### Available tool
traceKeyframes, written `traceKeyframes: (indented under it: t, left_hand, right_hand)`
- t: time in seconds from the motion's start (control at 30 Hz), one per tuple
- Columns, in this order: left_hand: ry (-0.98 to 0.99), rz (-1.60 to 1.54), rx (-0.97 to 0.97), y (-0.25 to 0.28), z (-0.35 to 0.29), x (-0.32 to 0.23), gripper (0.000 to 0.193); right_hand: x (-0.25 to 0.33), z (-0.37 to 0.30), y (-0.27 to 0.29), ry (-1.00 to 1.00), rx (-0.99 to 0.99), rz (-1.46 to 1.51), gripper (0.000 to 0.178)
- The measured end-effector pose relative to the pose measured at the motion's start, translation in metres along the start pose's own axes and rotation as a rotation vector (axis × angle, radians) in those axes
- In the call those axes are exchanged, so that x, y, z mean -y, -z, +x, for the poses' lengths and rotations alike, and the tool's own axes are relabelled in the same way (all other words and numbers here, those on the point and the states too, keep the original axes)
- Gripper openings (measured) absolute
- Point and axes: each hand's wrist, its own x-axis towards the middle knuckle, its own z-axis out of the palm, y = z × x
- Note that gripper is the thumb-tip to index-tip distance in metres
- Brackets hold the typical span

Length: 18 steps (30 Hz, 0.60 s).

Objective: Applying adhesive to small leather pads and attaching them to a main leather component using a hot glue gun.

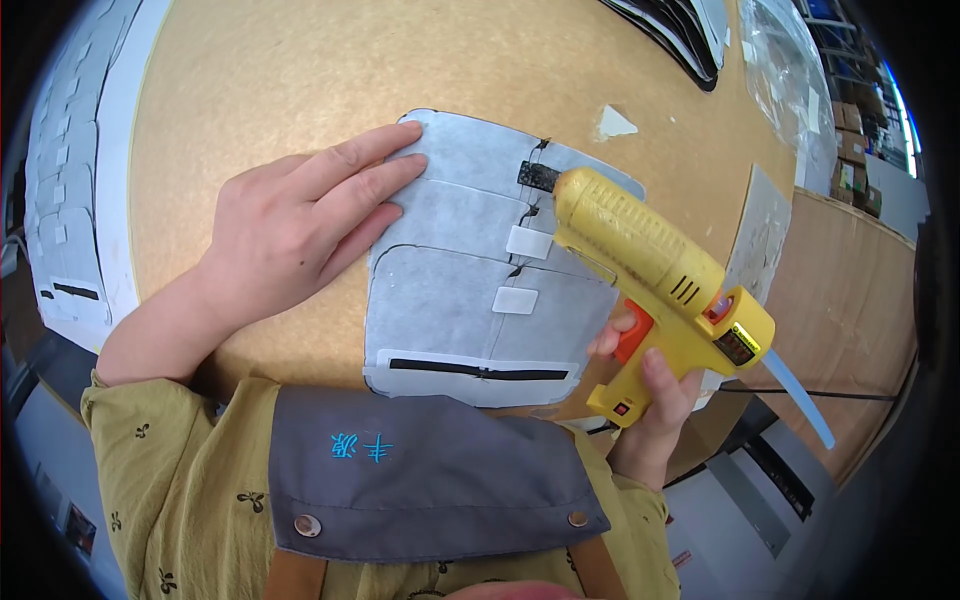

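A pale grey stitched panel [437, 218] lies on the brown worktop in front of me. My left hand [280, 230] rests at its upper left edge, fingers stretched out with their tips on the panel and nothing held. My right hand [663, 398] grips the handle of a yellow hot glue gun [650, 240], a finger at its orange trigger. A translucent glue stick [800, 400] pokes out of the gun's back. The gun's nozzle end is over a short black strip [537, 176] on the panel. Below that strip are two white tabs [515, 300]; a long black strip [430, 366] crosses the panel's near end.
Similar grey panels [65, 190] overlap in a row along the left side. A stack of dark-edged pieces [680, 40] lies at the far right, near clear plastic film [785, 75]. A white scrap [616, 122] sits beyond the panel. Cardboard boxes [850, 150] stand at right.
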Motion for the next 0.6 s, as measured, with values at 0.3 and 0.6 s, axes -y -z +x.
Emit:
traceKeyframes:
  t: [0.3, 0.6]
  left_hand:
    - [0.003, 0.0, -0.006, -0.001, 0.001, 0.001, 0.039]
    - [0.005, 0.005, 0.017, -0.001, 0.004, -0.001, 0.04]
  right_hand:
    - [-0.005, -0.003, 0.015, 0.04, 0.002, 0.0, 0.053]
    - [-0.008, -0.01, 0.022, 0.028, 0.029, 0.034, 0.051]
